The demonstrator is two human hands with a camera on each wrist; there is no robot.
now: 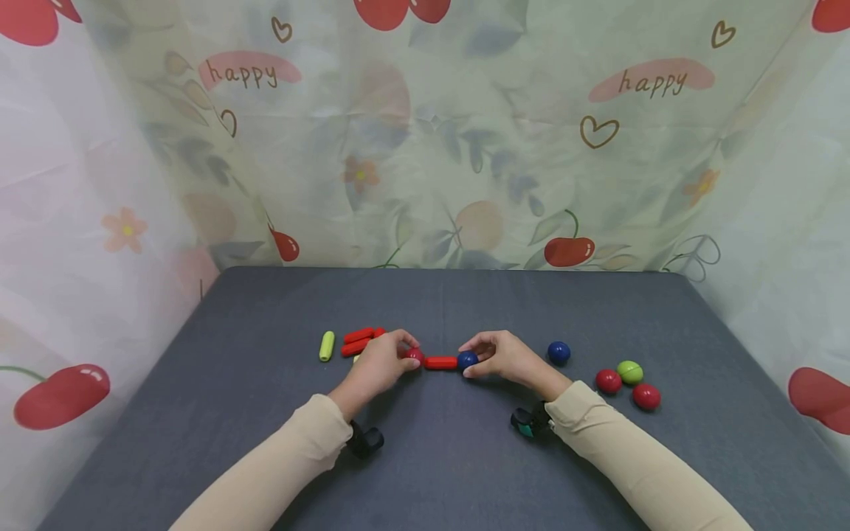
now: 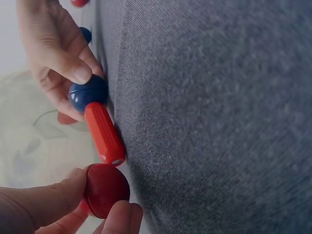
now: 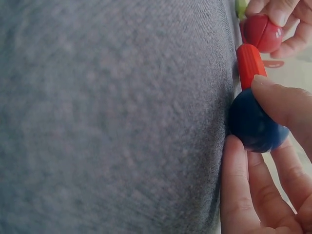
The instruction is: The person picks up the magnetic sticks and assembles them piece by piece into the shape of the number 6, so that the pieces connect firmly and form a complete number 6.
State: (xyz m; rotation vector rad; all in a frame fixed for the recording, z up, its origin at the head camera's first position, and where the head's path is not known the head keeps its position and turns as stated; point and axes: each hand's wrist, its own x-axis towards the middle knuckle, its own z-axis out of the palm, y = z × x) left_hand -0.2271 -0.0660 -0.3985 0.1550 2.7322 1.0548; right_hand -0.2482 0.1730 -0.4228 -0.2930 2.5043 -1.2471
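flowery cloth (image 1: 438, 147) hangs behind the desk (image 1: 438, 457). the left grip (image 1: 380, 365) pinches a red ball (image 2: 107, 191) at nine o'clock of a red stick (image 2: 102, 132), the right grip (image 1: 510, 358) a blue ball (image 3: 253, 122) at three. both balls look light, hard, slippery: hold their sides.

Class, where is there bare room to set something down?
Free on the table: the far strip below the patterned cloth and the near stretch between the sleeves. Crowded: the middle band, from the lime rod past the left hand and right hand to two loose red balls.
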